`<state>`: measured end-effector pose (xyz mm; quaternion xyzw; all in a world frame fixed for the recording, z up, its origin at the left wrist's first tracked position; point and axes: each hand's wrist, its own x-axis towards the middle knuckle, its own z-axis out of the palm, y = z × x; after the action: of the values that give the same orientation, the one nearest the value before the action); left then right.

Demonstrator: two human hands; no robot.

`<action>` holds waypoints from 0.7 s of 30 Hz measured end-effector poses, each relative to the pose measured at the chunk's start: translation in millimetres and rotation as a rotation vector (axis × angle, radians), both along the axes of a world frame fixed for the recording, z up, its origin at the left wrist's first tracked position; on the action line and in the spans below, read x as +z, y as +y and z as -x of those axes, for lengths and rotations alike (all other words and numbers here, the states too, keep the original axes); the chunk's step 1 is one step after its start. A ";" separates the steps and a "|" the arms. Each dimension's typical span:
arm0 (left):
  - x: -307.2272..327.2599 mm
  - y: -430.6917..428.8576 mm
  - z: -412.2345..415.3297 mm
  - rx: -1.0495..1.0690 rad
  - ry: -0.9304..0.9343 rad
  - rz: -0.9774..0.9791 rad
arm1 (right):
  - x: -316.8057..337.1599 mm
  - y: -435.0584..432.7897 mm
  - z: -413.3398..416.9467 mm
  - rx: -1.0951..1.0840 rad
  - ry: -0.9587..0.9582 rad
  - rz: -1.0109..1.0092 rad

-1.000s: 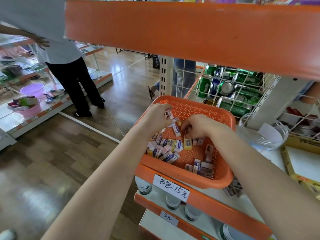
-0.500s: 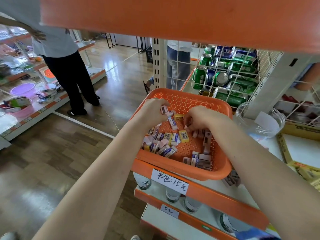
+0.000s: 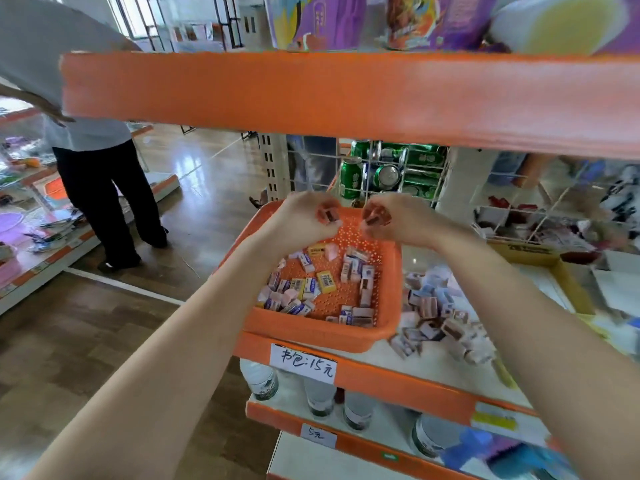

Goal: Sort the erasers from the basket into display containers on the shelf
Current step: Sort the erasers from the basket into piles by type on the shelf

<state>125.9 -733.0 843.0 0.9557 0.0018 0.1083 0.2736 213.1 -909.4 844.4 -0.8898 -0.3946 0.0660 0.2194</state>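
Observation:
An orange perforated basket sits on the white shelf, holding several small boxed erasers in yellow, white, blue and pink wrappers. Both my hands are raised above the basket's far rim. My left hand grips a few small pinkish erasers in curled fingers. My right hand likewise holds a small brown-and-pink eraser. To the right of the basket, a loose pile of similar erasers lies on the shelf surface.
An orange shelf edge crosses overhead, close above my hands. Green cans fill a wire rack behind the basket. A yellow cardboard tray lies at right. Water bottles stand below. A person stands at left in the aisle.
Both hands have lifted out of the basket with erasers in their fingers. The view tilted, showing the eraser pile right of the basket.

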 end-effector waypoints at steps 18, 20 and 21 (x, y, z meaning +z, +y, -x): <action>-37.1 -136.6 -20.8 -0.379 0.154 -0.700 | -42.6 -143.2 39.7 -0.206 0.031 0.148; -37.6 -132.7 -20.8 -0.355 0.181 -0.662 | -43.2 -142.8 36.4 -0.221 0.045 0.104; -36.0 -130.0 -19.1 -0.345 0.173 -0.611 | -42.0 -141.4 35.2 -0.222 0.051 0.073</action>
<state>145.0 -863.0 807.0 0.9853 -0.1686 -0.0252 -0.0116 177.8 -1050.8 802.3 -0.9334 -0.2855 0.0780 0.2029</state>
